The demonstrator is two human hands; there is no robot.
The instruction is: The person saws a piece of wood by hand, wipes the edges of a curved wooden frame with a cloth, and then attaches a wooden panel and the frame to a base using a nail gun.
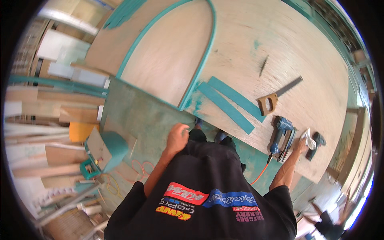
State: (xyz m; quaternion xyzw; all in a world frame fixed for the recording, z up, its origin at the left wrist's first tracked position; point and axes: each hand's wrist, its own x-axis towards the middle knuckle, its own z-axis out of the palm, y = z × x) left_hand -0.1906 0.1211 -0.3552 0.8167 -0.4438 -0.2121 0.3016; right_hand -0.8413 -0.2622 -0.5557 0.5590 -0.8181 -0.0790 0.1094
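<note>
At the right side of the workbench my right hand (300, 146) is closed on a crumpled white rag (308, 138); whether it is cloth or paper is hard to make out. Just right of it lies a dark cordless drill (316, 146). To its left is a blue pneumatic nail gun (282, 130) with an orange air hose (262, 173). My left hand (177, 138) hangs in front of my body, off the bench edge, fingers curled in with nothing visible in them. An arched wooden panel (170, 48) with teal edging lies nearest to it.
On the bench (296, 44), two teal strips (230, 105) lie beside a handsaw (276, 98) with a wooden handle. A teal machine (110, 150) stands on the floor at left, near stacked boards (44, 136) and loose hoses. Another person (328, 226) shows at lower right.
</note>
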